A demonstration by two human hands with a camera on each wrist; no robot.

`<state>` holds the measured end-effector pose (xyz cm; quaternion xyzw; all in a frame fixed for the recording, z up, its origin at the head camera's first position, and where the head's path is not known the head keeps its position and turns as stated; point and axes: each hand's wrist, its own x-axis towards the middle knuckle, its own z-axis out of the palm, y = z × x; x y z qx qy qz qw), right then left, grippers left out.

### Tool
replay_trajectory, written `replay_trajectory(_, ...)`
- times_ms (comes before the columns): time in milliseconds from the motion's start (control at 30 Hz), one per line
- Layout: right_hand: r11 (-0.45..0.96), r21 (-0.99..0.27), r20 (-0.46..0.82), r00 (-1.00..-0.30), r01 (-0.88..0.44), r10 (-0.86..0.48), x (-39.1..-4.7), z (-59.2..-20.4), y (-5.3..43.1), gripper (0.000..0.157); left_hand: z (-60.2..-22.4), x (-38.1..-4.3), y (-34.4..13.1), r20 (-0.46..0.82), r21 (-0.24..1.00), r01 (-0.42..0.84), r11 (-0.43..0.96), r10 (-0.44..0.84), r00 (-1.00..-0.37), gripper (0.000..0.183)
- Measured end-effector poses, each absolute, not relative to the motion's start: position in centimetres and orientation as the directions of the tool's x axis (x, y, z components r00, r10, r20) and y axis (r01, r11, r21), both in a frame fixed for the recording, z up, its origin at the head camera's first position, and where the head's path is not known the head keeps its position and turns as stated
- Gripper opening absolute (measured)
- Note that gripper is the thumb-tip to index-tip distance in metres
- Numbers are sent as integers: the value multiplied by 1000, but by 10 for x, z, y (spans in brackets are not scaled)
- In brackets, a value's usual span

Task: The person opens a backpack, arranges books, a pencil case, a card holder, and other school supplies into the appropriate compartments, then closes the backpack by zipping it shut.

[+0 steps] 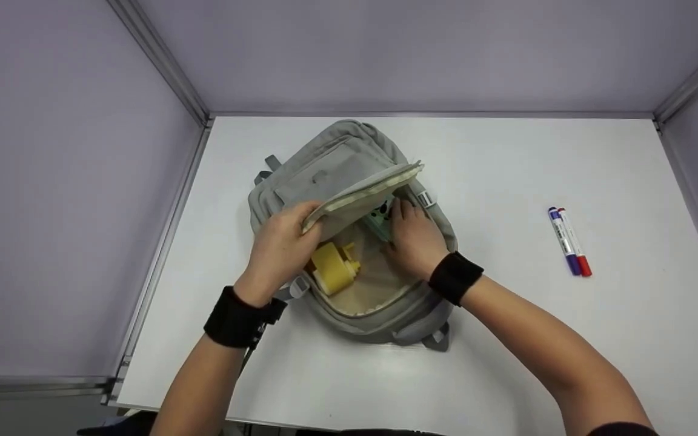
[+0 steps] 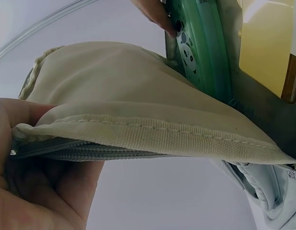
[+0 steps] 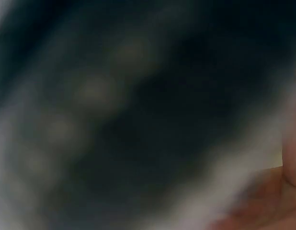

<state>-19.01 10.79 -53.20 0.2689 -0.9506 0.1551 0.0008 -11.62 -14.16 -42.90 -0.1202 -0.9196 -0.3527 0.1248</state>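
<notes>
A grey backpack (image 1: 337, 163) lies on the white table with its main compartment unzipped. My left hand (image 1: 282, 245) pinches the edge of its raised flap (image 2: 153, 129), thumb and fingers on either side of the zipper. Inside the compartment my right hand (image 1: 415, 236) holds the edge of a green case (image 2: 205, 52) with a panda print; part of its grip is hidden by the flap. In the right wrist view a dark blur hides most of the scene. A yellow object (image 1: 332, 267) with a knobbed end lies in the backpack, near the left hand.
Two markers, one blue-capped (image 1: 564, 242) and one red-capped (image 1: 576, 242), lie side by side on the table (image 1: 506, 363) to the right. Pale partition walls (image 1: 422, 54) enclose the back and sides.
</notes>
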Motion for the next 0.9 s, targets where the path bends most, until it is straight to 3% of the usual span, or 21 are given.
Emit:
replay_trajectory(200, 812, -268, 99, -853, -519, -513, -190, -533, 106, 93, -428, -115, -142, 288, 628, 287, 723, 127, -949, 25)
replay_trajectory(400, 786, -353, 56, -850, -507, -524, -186, -528, 115, 98, -429, -115, -142, 276, 634, 271, 724, 115, -954, 26)
replay_trajectory(700, 746, -378, 126, -829, -548, -545, -170, -491, 156, 70, -430, -115, -141, 286, 622, 281, 731, 122, -951, 27)
replay_trajectory(900, 713, -394, 331, -813, -580, -479, -163, -456, 182, 60, -430, -112, -139, 272, 604, 280, 746, 137, -953, 28)
